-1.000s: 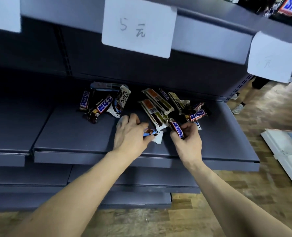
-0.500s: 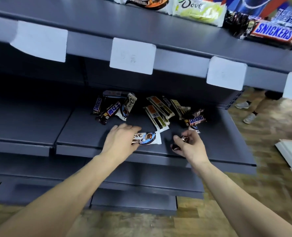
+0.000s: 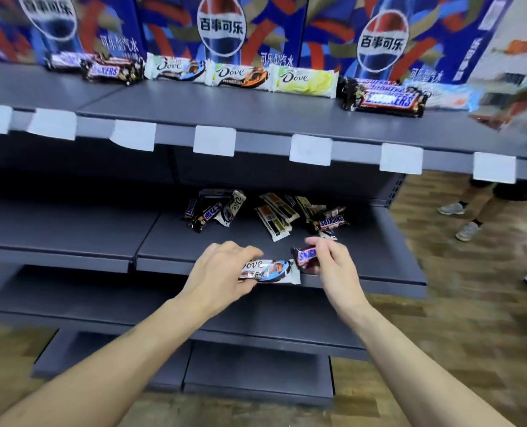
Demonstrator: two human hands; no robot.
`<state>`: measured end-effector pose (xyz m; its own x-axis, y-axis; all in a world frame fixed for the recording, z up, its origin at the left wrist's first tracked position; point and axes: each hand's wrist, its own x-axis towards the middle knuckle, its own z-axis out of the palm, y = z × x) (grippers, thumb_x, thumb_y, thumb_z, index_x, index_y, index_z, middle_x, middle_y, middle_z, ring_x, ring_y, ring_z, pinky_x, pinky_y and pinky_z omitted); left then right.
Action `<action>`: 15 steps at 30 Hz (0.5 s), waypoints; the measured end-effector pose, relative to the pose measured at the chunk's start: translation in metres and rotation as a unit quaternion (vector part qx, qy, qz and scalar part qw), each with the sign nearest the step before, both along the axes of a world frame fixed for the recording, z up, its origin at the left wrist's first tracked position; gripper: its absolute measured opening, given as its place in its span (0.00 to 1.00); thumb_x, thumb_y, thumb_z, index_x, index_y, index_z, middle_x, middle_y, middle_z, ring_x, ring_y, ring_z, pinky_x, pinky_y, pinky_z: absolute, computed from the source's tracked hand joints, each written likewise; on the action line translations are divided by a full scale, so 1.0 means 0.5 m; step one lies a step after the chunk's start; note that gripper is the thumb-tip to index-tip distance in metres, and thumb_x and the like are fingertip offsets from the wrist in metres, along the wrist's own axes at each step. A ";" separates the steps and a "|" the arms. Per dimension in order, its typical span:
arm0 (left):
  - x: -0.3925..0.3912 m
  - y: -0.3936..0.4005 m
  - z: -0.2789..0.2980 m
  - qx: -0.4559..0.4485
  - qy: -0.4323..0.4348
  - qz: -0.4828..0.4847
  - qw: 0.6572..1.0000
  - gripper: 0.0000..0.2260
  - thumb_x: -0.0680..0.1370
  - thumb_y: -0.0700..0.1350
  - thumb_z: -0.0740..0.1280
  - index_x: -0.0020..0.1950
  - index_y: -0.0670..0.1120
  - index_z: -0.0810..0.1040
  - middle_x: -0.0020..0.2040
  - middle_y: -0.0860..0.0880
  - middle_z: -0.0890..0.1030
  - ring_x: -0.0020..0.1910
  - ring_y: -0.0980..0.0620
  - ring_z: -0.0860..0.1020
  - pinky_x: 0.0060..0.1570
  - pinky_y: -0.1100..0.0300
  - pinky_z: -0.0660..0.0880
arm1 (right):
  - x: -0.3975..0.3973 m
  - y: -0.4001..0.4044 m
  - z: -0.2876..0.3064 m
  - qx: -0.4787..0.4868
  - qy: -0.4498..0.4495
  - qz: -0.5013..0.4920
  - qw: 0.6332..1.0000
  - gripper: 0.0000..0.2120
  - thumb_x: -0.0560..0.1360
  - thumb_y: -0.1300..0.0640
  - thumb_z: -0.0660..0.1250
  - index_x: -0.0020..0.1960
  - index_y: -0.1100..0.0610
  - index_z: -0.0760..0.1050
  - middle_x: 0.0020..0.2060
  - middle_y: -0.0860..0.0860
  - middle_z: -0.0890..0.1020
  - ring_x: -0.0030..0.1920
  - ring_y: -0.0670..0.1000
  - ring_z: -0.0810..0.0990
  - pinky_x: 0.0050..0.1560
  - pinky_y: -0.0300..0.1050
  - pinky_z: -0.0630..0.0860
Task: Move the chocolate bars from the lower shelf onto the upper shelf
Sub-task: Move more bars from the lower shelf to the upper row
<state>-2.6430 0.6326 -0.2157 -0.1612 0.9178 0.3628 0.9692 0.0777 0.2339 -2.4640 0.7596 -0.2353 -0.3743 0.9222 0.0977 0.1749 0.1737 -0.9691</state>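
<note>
My left hand (image 3: 222, 272) grips a white Dove bar (image 3: 271, 271) over the front edge of the lower shelf (image 3: 379, 260). My right hand (image 3: 336, 263) pinches a small Snickers bar (image 3: 306, 257) just to the right of it. Behind both hands a loose pile of chocolate bars (image 3: 274, 215) lies on the lower shelf, in a left cluster and a right cluster. On the upper shelf (image 3: 225, 106) stands a row of Dove bars (image 3: 240, 76) and Snickers bars (image 3: 388, 98).
Tall blue Pepsi cartons (image 3: 222, 29) fill the back of the upper shelf behind the bars. White price tags (image 3: 214, 140) hang along its front edge. A person's legs and shoes (image 3: 468, 220) stand on the wooden floor at right. More grey shelves sit below.
Both hands have drawn back from the pile toward the shelf's front edge, each with a bar lifted. The view has tilted upward, so the upper shelf and cartons now show.
</note>
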 end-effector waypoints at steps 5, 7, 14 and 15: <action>0.048 -0.060 0.067 0.012 0.014 0.003 1.000 0.21 0.72 0.50 0.72 0.64 0.55 0.75 0.51 0.53 0.79 0.51 0.52 0.74 0.52 0.63 0.64 | 0.056 -0.052 0.061 0.074 -0.003 0.079 0.994 0.20 0.76 0.66 0.65 0.63 0.47 0.75 0.60 0.48 0.73 0.49 0.44 0.83 0.50 0.33 0.77; 0.051 -0.076 0.085 0.015 0.020 0.009 1.000 0.21 0.71 0.51 0.72 0.64 0.55 0.75 0.50 0.53 0.78 0.50 0.52 0.74 0.51 0.63 0.64 | 0.071 -0.058 0.077 0.133 -0.006 0.079 0.988 0.19 0.76 0.65 0.68 0.62 0.49 0.76 0.58 0.49 0.74 0.53 0.47 0.82 0.51 0.36 0.78; 0.073 -0.120 0.158 0.048 0.053 -0.043 0.997 0.22 0.68 0.53 0.74 0.61 0.55 0.75 0.50 0.58 0.81 0.49 0.55 0.76 0.54 0.60 0.70 | 0.121 -0.090 0.176 0.282 -0.067 0.082 0.954 0.19 0.71 0.64 0.72 0.59 0.49 0.79 0.53 0.44 0.77 0.55 0.41 0.76 0.53 0.24 0.67; 0.079 -0.126 0.171 0.062 0.050 -0.046 0.996 0.22 0.68 0.53 0.74 0.61 0.54 0.76 0.50 0.58 0.81 0.49 0.55 0.76 0.54 0.58 0.71 | 0.125 -0.094 0.190 0.290 -0.065 0.079 0.952 0.18 0.70 0.64 0.72 0.56 0.48 0.80 0.52 0.42 0.78 0.54 0.40 0.77 0.54 0.26 0.68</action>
